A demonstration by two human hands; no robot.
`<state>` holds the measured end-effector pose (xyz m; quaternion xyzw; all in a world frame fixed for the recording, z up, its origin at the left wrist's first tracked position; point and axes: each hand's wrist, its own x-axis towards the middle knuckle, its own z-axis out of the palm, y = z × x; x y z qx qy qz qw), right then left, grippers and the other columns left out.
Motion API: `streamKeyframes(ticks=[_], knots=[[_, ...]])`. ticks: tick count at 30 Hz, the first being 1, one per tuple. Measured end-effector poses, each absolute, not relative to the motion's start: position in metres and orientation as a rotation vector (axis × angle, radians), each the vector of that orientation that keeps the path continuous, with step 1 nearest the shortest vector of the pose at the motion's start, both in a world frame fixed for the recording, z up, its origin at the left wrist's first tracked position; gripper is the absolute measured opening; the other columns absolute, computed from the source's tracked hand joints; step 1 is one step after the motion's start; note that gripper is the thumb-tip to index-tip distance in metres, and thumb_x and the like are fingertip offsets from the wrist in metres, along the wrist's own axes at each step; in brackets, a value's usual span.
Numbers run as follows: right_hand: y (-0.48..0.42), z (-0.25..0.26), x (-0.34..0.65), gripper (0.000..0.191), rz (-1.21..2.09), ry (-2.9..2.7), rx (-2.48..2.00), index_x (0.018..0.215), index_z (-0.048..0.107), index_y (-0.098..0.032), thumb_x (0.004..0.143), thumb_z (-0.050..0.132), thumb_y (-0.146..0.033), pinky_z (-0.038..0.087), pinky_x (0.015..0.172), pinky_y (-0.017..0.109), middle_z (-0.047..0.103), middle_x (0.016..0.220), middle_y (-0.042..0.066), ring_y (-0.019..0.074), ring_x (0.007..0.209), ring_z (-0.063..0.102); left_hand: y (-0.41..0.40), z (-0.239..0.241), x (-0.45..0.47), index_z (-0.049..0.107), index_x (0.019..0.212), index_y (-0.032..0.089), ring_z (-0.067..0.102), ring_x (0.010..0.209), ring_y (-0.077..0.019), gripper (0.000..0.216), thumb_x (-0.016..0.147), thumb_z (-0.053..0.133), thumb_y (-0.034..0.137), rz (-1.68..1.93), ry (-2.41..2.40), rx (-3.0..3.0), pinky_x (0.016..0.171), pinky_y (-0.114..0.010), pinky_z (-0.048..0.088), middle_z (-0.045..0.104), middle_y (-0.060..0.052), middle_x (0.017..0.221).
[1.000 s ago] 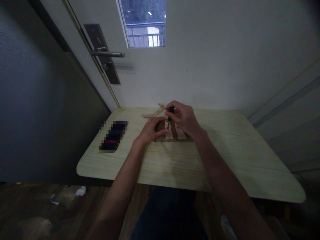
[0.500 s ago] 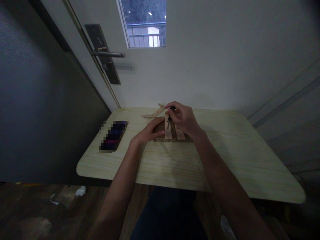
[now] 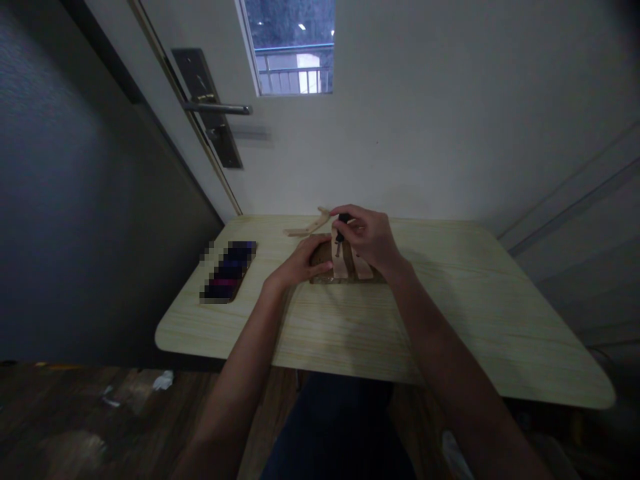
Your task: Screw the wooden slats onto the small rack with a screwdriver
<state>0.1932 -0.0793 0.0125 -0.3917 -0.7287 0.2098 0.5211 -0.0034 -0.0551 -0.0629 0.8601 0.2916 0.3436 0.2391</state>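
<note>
1. The right hand, at the middle of the frame, has its fingers closed around a black-handled screwdriver. The tool is tilted, with its handle up and its thin shaft pointing down.
2. The shaft ends over the left pale wooden strip; a small dark spot shows there, too small to tell whether it is a screw.
3. The left hand, left of the middle of the frame, has its fingers spread, unclenched, over the left part of a brown board. Its thumb reaches the near part of the board, the tip just beside or touching the left strip; I cannot tell which.
4. The board lies flat on the counter at the centre of the frame. The right pale wooden strip lies on it too, its upper part hidden by the right hand.
5. A loose angled wooden piece lies just beyond the left hand, above the board in the frame.
6. At the counter's left end lies a dark, pixelated flat object, well apart from both hands.
7. A white door with a metal handle, upper left, stands behind the counter.
</note>
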Motion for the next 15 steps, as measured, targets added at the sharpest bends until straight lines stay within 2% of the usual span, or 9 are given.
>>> streamKeyframes(ticks=[4, 6, 9, 15], knots=[[-0.0801, 0.0134, 0.1939, 0.018, 0.481, -1.777, -0.947, 0.095, 0.073, -0.022, 0.080, 0.071, -0.031, 0.053, 0.061, 0.026, 0.074, 0.080, 0.000, 0.0129, 0.062, 0.065, -0.0532, -0.0675, -0.0034, 0.047, 0.138, 0.023, 0.049, 0.130, -0.0325, 0.071, 0.083, 0.060, 0.066, 0.952, 0.806, 2.343, 0.111, -0.053, 0.037, 0.054, -0.016, 0.140], [-0.0799, 0.0136, 0.1946, 0.018, 0.418, -1.812, -0.964, 0.094, 0.074, -0.022, 0.078, 0.074, -0.032, 0.054, 0.067, 0.029, 0.074, 0.080, 0.000, 0.0146, 0.066, 0.066, -0.0525, -0.0690, -0.0034, 0.046, 0.139, 0.022, 0.048, 0.131, -0.0328, 0.072, 0.083, 0.060, 0.065, 0.954, 0.805, 2.343, 0.112, -0.054, 0.036, 0.052, -0.016, 0.142], [-0.0792, 0.0140, 0.1958, 0.018, 0.335, -1.873, -0.973, 0.095, 0.074, -0.022, 0.080, 0.074, -0.032, 0.054, 0.079, 0.033, 0.076, 0.093, 0.003, 0.0176, 0.079, 0.069, -0.0524, -0.0695, -0.0035, 0.044, 0.141, 0.022, 0.046, 0.133, -0.0329, 0.072, 0.084, 0.060, 0.063, 0.956, 0.820, 2.355, 0.112, -0.054, 0.035, 0.050, -0.017, 0.145], [-0.0777, 0.0154, 0.1997, 0.027, 0.476, -1.914, -0.863, 0.113, 0.070, -0.022, 0.093, 0.053, -0.028, 0.052, 0.094, 0.039, 0.073, 0.115, 0.008, 0.0200, 0.103, 0.068, -0.0545, -0.0670, -0.0027, 0.048, 0.136, 0.024, 0.050, 0.128, -0.0329, 0.068, 0.083, 0.061, 0.064, 0.938, 0.877, 2.389, 0.110, -0.052, 0.037, 0.055, -0.014, 0.138]])
